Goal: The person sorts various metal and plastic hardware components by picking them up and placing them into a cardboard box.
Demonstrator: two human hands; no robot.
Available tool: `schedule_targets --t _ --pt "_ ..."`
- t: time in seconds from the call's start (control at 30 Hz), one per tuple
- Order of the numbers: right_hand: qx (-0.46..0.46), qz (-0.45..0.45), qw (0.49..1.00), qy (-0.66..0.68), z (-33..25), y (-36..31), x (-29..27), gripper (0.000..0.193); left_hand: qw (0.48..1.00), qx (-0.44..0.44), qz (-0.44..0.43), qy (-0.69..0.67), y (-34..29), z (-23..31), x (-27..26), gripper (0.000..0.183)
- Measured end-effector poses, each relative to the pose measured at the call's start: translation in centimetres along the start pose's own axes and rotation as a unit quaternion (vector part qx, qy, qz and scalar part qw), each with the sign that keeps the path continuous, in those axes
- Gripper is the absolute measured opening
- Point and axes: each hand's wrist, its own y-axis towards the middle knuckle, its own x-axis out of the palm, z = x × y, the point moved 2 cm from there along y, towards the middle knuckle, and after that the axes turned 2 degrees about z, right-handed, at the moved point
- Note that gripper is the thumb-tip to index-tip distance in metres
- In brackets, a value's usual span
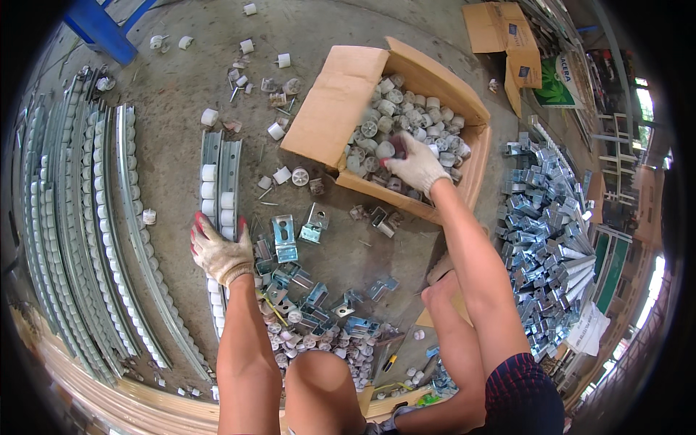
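Note:
My left hand (221,252), in a pale work glove with red fingertips, is closed around a metal roller track (230,163). Its fingers lie along one side and the thumb along the other. White rollers (209,190) sit in the track's two channels; the upper ends of both channels hold none. My right hand (418,161), gloved the same way, is inside an open cardboard box (341,101) full of loose white plastic rollers (413,109). Its thumb and fingers are bent around a white roller (385,149) at the pile's surface.
Several filled roller tracks (138,210) lie side by side at left. Zinc-coloured metal brackets (286,235) and loose rollers (341,355) litter the floor before my knees. A big heap of brackets (544,239) lies at right. A blue metal stand (101,32) is at the far left.

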Motion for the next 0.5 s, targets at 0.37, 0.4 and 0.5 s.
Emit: schedule_targets --t 0.37,0.4,0.5 --pt "-0.066 0.097 0.947 -0.298 -4.7 1.5 3.3 0.104 0.999 -0.016 -0.012 0.029 -0.1 -0.7 0.2 0.095" --pt "-0.053 0.093 0.942 -0.317 -4.9 0.9 1.9 0.102 0.999 -0.016 -0.017 0.026 -0.2 -0.5 0.4 0.095" --pt "-0.03 0.158 0.918 -0.363 -3.5 0.1 -1.1 0.09 0.999 -0.013 -0.013 0.028 -0.3 -0.2 0.5 0.096"
